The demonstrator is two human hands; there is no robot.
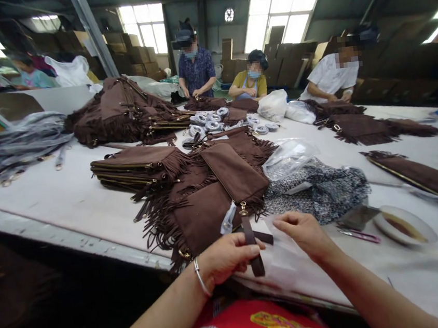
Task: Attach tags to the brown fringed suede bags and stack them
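My left hand (pixel 231 259) is closed on a dark brown wrist strap (pixel 257 265), pinching it between thumb and fingers. A gold clasp (pixel 243 208) joins the strap to a flat brown pouch (pixel 239 175) lying on a fringed brown bag (pixel 201 218). A small clear plastic wrapper (pixel 228 218) hangs beside the clasp. Across from it, my right hand (pixel 304 233) pinches the edge of a thin, see-through plastic bag (pixel 278 259), which spreads between both hands at the table's near edge.
Stacked zipped pouches (pixel 136 165) and a large pile of fringed bags (pixel 115 112) lie to the left. Grey knit fabric (pixel 319 185), a tape roll (pixel 403 225) and a pink-handled cutter (pixel 362 236) are on the right. Several people work across the white table (pixel 42 198).
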